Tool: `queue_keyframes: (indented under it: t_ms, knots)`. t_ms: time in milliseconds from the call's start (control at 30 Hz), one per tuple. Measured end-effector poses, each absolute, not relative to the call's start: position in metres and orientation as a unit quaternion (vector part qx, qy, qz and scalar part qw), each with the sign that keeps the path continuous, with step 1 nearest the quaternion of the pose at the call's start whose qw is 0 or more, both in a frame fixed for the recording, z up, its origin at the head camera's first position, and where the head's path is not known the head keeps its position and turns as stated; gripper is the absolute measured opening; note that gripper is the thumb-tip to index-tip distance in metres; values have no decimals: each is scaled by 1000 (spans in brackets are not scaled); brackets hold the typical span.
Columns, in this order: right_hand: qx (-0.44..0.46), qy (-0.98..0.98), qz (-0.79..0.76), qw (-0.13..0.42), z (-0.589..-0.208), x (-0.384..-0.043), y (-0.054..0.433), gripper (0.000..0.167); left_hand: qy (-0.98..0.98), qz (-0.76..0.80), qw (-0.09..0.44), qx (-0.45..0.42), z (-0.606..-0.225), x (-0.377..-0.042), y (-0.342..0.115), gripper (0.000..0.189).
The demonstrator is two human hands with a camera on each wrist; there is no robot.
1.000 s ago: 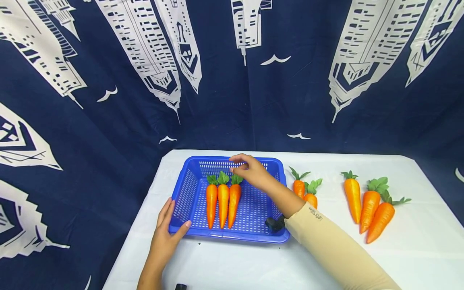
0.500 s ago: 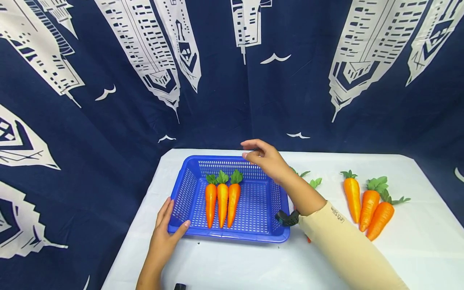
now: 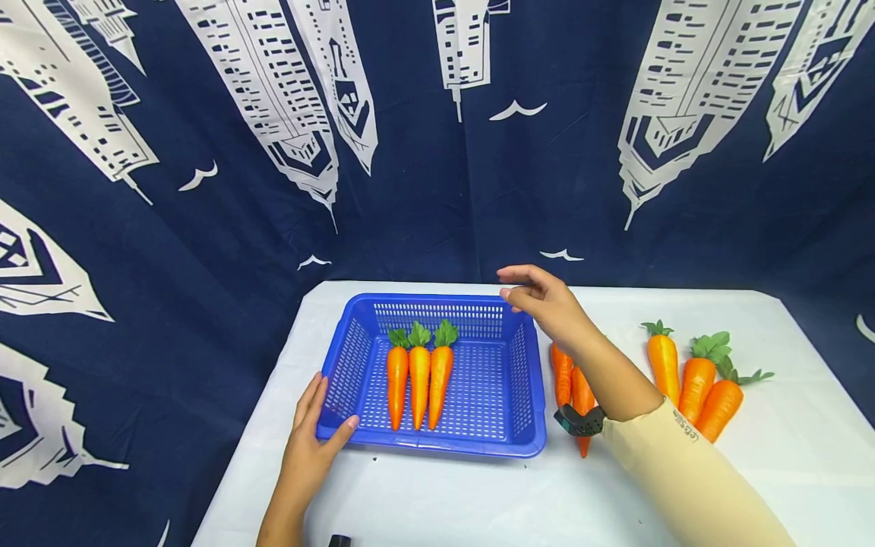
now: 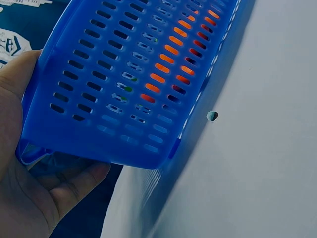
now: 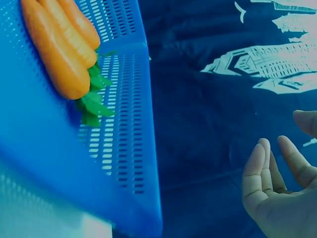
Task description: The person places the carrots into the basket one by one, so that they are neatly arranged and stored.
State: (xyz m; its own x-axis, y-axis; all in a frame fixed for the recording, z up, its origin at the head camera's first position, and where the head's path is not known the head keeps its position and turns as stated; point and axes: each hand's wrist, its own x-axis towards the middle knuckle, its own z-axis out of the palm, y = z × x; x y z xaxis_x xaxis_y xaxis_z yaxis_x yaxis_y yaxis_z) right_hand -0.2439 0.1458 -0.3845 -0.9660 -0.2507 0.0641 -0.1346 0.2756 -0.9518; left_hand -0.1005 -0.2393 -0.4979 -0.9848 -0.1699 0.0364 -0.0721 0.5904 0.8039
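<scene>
Three carrots (image 3: 419, 387) with green tops lie side by side in a blue plastic basket (image 3: 451, 447). My left hand (image 3: 311, 441) holds the basket's near left corner, thumb at the front rim and fingers along the left side. The left wrist view shows this grip close up, with orange showing through the slots of the basket wall (image 4: 99, 74). Above the basket's far right corner, my right hand (image 3: 547, 304) has loosely bent fingers and holds nothing. In the right wrist view, its fingers (image 5: 255, 173) are apart from the basket.
Two more carrots (image 3: 562, 376) lie right of the basket, partly hidden by my right forearm. Farther right are three carrots (image 3: 719, 410), partly covered by the sleeve (image 3: 690, 463). A white cloth covers the table (image 3: 444, 501); a dark blue printed curtain (image 3: 410, 243) hangs behind.
My right hand has risen from the rightmost carrot in the basket and moved right, with nothing in it. The left hand and the basket have stayed put.
</scene>
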Motion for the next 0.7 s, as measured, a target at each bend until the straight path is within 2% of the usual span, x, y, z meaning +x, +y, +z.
queue_keyframes:
  t_ms: [700]
  knots:
    - [-11,802,-596,42,-430,-211,198,50,-888,-452,53,65,-498,-100,-241,86]
